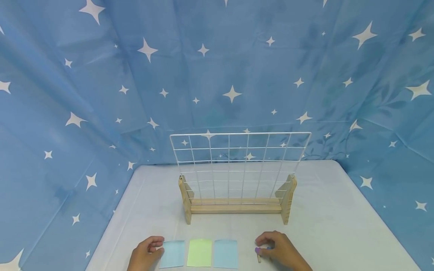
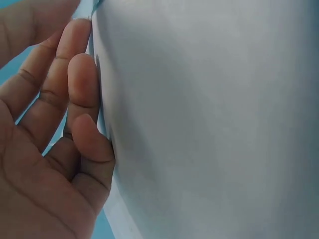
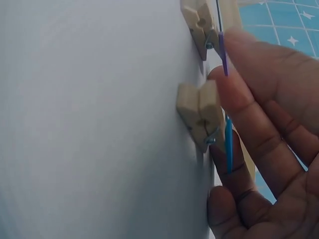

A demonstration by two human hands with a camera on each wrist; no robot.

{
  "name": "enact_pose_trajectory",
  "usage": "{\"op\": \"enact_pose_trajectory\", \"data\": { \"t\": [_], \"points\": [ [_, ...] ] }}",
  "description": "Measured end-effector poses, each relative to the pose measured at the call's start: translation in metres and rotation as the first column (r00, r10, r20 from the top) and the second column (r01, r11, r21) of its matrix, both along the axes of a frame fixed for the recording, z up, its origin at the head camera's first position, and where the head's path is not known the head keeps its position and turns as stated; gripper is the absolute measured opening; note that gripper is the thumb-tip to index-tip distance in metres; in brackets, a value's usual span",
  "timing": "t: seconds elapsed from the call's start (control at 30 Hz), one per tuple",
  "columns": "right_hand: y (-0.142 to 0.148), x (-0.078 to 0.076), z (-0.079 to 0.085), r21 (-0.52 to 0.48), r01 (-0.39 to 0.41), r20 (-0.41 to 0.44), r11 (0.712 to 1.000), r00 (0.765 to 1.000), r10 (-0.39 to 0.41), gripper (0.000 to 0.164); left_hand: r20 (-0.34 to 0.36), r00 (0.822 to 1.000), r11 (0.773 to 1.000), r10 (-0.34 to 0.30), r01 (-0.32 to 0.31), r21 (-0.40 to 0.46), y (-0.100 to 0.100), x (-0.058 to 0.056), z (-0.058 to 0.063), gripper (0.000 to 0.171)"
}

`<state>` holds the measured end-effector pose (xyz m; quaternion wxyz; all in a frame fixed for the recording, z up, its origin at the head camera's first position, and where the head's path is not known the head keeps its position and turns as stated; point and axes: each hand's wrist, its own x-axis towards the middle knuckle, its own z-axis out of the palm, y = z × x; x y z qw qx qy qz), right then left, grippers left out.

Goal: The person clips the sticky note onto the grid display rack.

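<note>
From here, I see the purple clip (image 1: 257,250) at my right hand's (image 1: 283,249) thumb tip; I can't tell whether it's pinched. Probably light, stiff, springy: best held across its legs. My left hand (image 1: 144,255), loosely curled, adjoins a blue note (image 1: 172,254), likely limp.

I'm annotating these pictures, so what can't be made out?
Head view: most of the blue-topped clothespin, behind the right hand.
Right wrist view: part of the purple-topped clothespin, cut off by the top edge.
Left wrist view: part of the left thumb, cut off by the top edge.
</note>
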<state>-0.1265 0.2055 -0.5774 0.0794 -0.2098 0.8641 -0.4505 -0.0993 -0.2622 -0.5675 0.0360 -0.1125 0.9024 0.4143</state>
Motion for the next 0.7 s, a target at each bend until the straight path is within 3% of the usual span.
{"op": "enact_pose_trajectory", "data": {
  "t": [0.3, 0.7],
  "points": [
    [-0.0011, -0.0024, -0.0044, -0.074, -0.031, -0.015, 0.997, 0.999, 0.030, 0.013, 0.012, 1.000, 0.999, -0.012, 0.013, -0.033, -0.0001, -0.0048, -0.0027, 0.026],
    [0.0037, -0.0045, -0.0025, -0.077, -0.030, 0.020, 0.997, 0.999, 0.031, 0.017, 0.005, 0.999, 0.995, -0.040, 0.040, -0.087, 0.0025, -0.0053, -0.0011, 0.009]
  ]
}}
